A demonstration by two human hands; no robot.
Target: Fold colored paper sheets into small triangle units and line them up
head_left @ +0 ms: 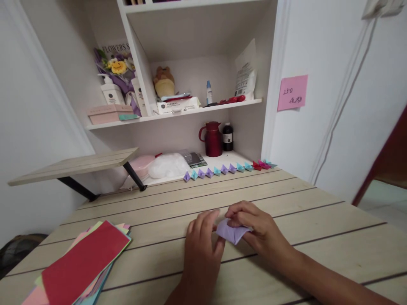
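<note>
A small folded piece of lilac paper [232, 232] lies on the wooden table [311, 220] between my hands. My left hand [200, 250] rests beside it on the left, with its fingertips curled against the paper's left edge. My right hand [254, 226] comes in from the right. Its fingers are bent over the top of the lilac paper and pinch it. Part of the paper is hidden under those fingers.
A stack of coloured paper sheets [82, 262], red on top, lies at the front left. A row of several small folded paper shapes [222, 170] lines the table's far edge. Behind stand a shelf unit with a red jug [212, 139], a dark bottle [227, 137] and a low wooden riser [76, 165].
</note>
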